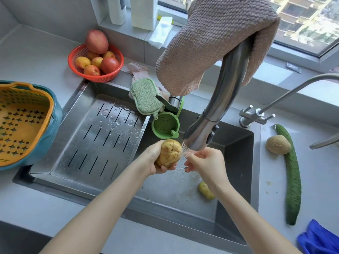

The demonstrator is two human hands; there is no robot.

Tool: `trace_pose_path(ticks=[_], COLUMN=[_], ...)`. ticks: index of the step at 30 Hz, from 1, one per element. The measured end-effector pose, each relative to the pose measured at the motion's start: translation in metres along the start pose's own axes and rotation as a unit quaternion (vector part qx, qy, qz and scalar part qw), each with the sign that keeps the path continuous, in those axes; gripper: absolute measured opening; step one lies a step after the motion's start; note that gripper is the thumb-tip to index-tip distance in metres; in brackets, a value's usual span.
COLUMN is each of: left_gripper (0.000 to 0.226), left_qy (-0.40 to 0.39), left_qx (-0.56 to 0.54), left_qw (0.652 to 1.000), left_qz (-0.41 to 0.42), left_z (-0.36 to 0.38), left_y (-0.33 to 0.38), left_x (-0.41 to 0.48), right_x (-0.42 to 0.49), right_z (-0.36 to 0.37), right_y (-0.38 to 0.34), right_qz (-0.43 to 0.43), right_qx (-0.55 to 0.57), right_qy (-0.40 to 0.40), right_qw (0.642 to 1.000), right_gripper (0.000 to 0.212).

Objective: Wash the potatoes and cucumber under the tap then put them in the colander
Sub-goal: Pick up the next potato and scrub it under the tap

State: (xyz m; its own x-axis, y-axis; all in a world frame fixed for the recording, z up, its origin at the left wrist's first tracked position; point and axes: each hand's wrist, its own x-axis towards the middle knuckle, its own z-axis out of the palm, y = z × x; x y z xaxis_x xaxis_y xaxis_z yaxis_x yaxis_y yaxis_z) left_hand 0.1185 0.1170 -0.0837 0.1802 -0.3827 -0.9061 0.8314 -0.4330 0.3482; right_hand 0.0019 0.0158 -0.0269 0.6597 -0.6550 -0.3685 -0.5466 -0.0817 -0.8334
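Head view: sink [236, 162] fills centre; colander [22, 125] at 9 o'clock, no produce visible in it; tap [216, 110] running, spout at 2 o'clock of the held potato [169, 153]; cucumber [292, 180] on counter at 3 o'clock, long, stiff, likely light, best taken mid-length; second potato [278, 144] touching its upper end; third potato [205, 190], small, on sink floor at 5 o'clock. Held potato at centre, at the stream's edge; judged dense, hard, slippery when wet, so wrap round the girth. Left hand [156, 162] cups it from below, fingers curled round, forearm from 7 o'clock; right hand [205, 165] holds nothing, fingers loose in the stream, just beside the potato, forearm from 5 o'clock.
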Motion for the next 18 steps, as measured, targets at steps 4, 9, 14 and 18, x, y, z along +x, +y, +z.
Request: trace_pose_path(ticks=[4,9,14,18], left_gripper=[0.049,0.040,0.052,0.036], left_qy=[0.017,0.058,0.253,0.282], left_qx=[0.006,0.008,0.157,0.267], left_qw=[1.000,0.996,0.901,0.830], left_qz=[0.014,0.065,0.315,0.400], left_z=[0.005,0.035,0.054,0.055], left_y=[-0.001,-0.010,-0.031,-0.044], left_x=[-0.003,-0.019,-0.024,-0.027], right_x=[-0.002,-0.001,0.017,0.031], right_z=[0.007,0.041,0.045,0.036], right_y=[0.003,0.016,-0.001,-0.008], right_qz=[-0.100,-0.106,0.093,0.236], right_qx=[-0.127,-0.108,0.214,0.317], right_qy=[0.041,0.021,0.080,0.044], right_qw=[0.986,0.988,0.969,0.918], right_gripper=[0.019,0.052,0.013,0.025])
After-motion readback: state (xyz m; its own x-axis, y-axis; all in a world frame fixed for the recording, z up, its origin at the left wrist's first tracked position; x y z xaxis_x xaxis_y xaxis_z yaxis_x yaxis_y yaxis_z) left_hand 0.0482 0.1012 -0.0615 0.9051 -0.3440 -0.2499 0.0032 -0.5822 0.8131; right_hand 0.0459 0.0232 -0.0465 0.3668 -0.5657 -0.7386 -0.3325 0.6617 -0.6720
